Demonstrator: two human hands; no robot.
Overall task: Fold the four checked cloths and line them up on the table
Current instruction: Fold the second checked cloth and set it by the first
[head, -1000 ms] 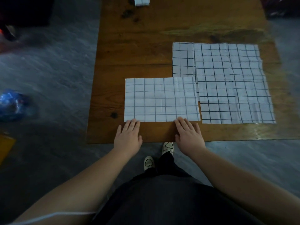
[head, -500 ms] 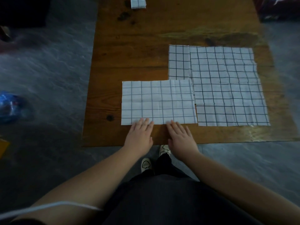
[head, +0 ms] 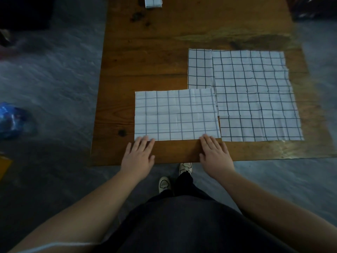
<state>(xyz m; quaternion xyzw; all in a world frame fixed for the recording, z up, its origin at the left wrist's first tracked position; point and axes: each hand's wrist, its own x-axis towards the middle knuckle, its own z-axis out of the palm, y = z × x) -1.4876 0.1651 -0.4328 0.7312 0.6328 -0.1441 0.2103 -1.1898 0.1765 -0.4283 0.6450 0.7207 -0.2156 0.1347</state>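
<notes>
Both hands have slid apart to the near corners of the half-folded cloth on the worktop, left hand and right hand flat with fingers released, spread cloths overlapping alongside, a folded one cut off at the top.

Wooden table, grey floor, dim

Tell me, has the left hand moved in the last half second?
Yes. The left hand slid left along the half-folded cloth's near edge, from its middle to its left corner.
</notes>
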